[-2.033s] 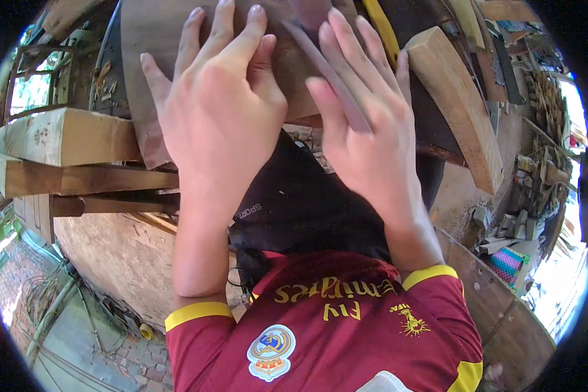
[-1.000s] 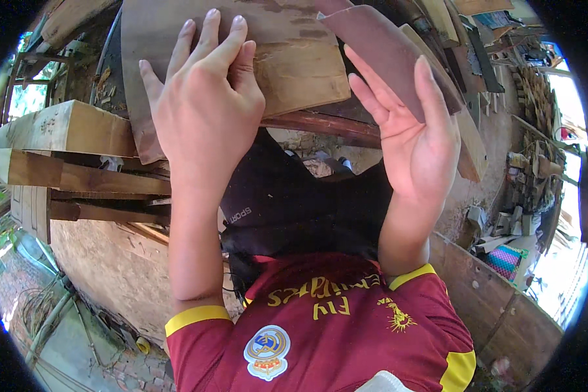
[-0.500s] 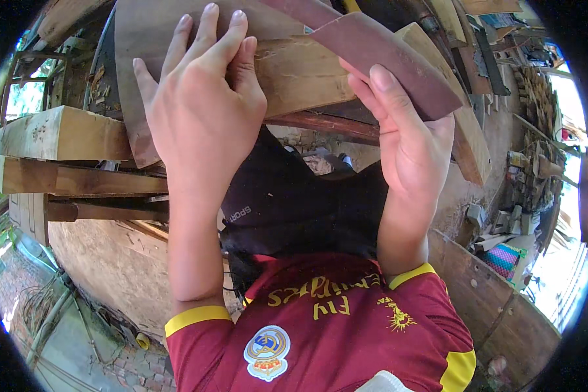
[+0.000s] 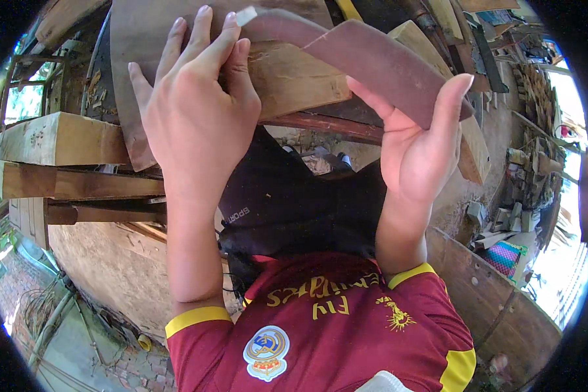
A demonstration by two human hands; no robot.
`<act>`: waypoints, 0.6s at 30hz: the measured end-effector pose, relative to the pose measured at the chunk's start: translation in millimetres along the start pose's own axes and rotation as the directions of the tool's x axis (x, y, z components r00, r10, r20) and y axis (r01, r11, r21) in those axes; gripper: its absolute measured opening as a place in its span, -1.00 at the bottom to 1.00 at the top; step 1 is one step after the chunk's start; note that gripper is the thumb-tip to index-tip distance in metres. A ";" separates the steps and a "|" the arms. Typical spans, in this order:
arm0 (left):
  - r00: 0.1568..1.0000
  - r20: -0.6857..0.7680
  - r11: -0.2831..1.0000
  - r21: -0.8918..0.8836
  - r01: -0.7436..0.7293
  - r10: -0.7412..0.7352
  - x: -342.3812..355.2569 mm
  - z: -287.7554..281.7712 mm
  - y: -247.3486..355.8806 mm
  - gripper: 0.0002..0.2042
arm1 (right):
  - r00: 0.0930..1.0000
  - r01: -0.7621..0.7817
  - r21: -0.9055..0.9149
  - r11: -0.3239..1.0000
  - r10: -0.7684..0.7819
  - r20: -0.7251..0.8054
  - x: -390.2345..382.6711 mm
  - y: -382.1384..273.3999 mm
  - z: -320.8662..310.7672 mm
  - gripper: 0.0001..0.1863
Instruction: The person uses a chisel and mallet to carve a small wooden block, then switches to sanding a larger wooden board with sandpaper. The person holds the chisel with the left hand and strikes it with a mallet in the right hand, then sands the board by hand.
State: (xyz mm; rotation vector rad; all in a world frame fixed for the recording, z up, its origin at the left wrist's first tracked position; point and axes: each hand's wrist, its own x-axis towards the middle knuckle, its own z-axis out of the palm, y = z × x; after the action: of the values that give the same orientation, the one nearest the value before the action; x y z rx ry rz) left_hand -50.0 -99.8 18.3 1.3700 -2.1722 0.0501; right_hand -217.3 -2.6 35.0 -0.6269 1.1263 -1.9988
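Note:
My left hand (image 4: 202,111) lies with its fingers spread on a flat dark brown sheet (image 4: 129,39), whose material I cannot make out. In my right hand (image 4: 421,147) is a reddish-brown strip of sandpaper (image 4: 392,62), its fingers behind the strip and its thumb raised along the near end. The strip bends over to the left, and its whitish far tip comes up beside my left index fingertip. Beneath it, a pale wooden plank (image 4: 300,78) runs from under my left hand toward the right.
Stacked wooden beams (image 4: 85,140) jut out at the left. Another light beam (image 4: 473,153) slants down behind my right hand. A yellow object (image 4: 348,10) shows at the top. At the right lie scrap wood and a colourful woven item (image 4: 503,258); a board (image 4: 483,281) stands lower right.
My right thumb has lifted off the strip's face to its near end. The strip's far part has swung left and down, bringing its whitish tip into view. My left hand has shifted slightly left.

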 end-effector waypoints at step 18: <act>1.000 0.002 1.000 0.002 0.008 -0.008 -1.1 -0.1 -0.2 -0.69 | 0.699 0.705 -0.709 -0.013 -0.156 0.698 -21.1 18.1 -17.8 -0.54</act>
State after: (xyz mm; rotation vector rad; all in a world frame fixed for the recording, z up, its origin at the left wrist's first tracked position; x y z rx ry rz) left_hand -49.4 -99.0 17.8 1.3808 -2.1685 0.0481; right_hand -210.6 17.0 9.3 -2.3248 2.0600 -1.0119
